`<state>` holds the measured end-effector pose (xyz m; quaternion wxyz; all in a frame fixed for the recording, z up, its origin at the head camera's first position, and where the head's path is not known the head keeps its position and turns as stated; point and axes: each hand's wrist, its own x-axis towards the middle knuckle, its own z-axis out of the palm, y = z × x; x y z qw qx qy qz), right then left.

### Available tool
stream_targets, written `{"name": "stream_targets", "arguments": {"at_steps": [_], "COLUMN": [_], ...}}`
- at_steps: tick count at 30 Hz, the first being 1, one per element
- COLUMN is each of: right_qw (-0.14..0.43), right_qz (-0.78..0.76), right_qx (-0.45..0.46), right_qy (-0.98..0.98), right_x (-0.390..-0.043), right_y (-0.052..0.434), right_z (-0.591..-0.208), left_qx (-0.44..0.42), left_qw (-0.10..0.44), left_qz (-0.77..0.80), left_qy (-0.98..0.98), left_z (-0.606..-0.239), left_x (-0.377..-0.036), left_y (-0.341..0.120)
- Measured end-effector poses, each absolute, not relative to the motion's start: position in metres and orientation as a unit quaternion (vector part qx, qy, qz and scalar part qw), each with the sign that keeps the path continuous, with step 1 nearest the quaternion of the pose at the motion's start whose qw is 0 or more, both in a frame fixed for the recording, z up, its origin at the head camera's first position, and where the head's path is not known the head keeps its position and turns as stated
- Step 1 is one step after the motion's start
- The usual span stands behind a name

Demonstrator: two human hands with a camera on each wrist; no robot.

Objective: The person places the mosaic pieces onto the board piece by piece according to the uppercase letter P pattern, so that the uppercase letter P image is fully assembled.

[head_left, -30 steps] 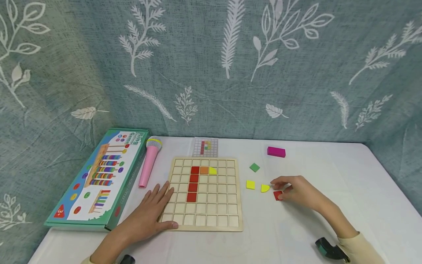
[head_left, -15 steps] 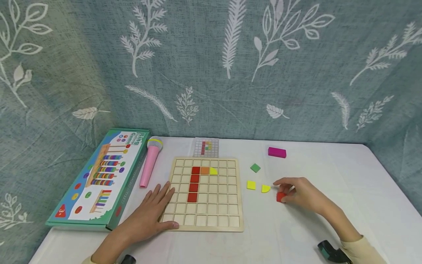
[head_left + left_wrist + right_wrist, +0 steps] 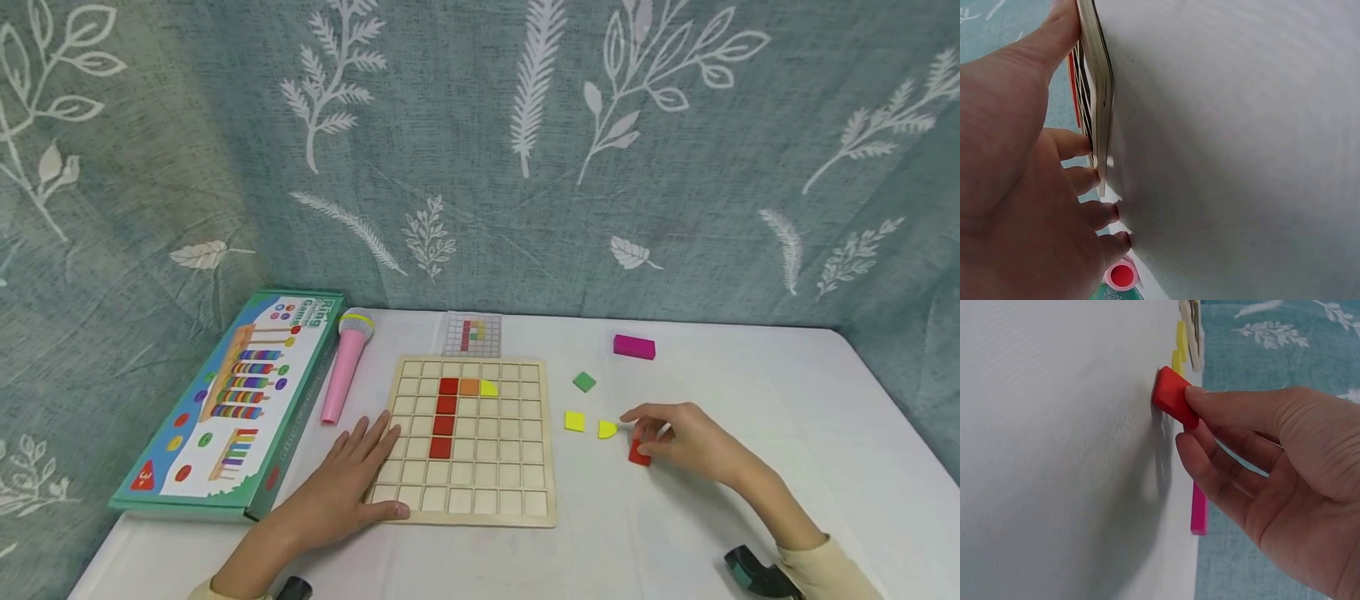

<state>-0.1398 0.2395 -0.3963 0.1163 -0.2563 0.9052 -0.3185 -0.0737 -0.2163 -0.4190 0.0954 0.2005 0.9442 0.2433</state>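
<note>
My right hand (image 3: 686, 440) pinches a red square tile (image 3: 1174, 397) between thumb and fingers, tilted up close over the white table. A yellow quarter-round tile (image 3: 607, 429) lies just left of those fingers, with a yellow square tile (image 3: 574, 421) and a green tile (image 3: 584, 382) beyond it. My left hand (image 3: 341, 479) rests with spread, straight fingers on the left edge of the wooden grid board (image 3: 495, 475). In the board, red tiles (image 3: 444, 425) form a column, and an orange tile (image 3: 469, 387) and a yellow rounded tile (image 3: 489, 388) sit beside the top one.
Behind the board lies a small pattern card (image 3: 472, 335). A pink toy microphone (image 3: 345, 367) and a green game box (image 3: 225, 408) are on the left. At the back right is a magenta block (image 3: 633, 347). A patterned curtain (image 3: 480, 167) hangs behind the table.
The red tile, lying nearly flat at first, has been picked up and tilted in my right hand, which shifted slightly right. My left hand stays on the board.
</note>
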Motion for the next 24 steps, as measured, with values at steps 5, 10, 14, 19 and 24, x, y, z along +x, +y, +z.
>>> {"name": "stream_targets", "arguments": {"at_steps": [5,10,14,19,24], "right_qw": [0.131,0.135,0.131,0.124,0.115], "right_qz": [-0.317,-0.308,-0.308,-0.322,-0.325], "right_qx": [-0.251,-0.265,-0.278,-0.291,-0.311], "right_qy": [0.905,0.904,0.900,0.892,0.886], "right_x": [-0.139,-0.140,-0.142,-0.145,-0.150], "right_y": [0.235,0.228,0.221,0.211,0.194], "right_z": [-0.395,-0.391,-0.389,-0.388,-0.388], "left_qx": [0.200,0.202,0.204,0.199,0.198], "left_qw": [0.098,0.097,0.097,0.099,0.099], "left_qz": [0.242,0.245,0.244,0.244,0.244], "left_qy": [0.944,0.943,0.943,0.944,0.944], "left_z": [-0.417,-0.416,-0.416,-0.417,-0.418], "left_x": [-0.075,-0.075,-0.075,-0.075,-0.075], "left_y": [-0.215,-0.214,-0.214,-0.215,-0.215]}}
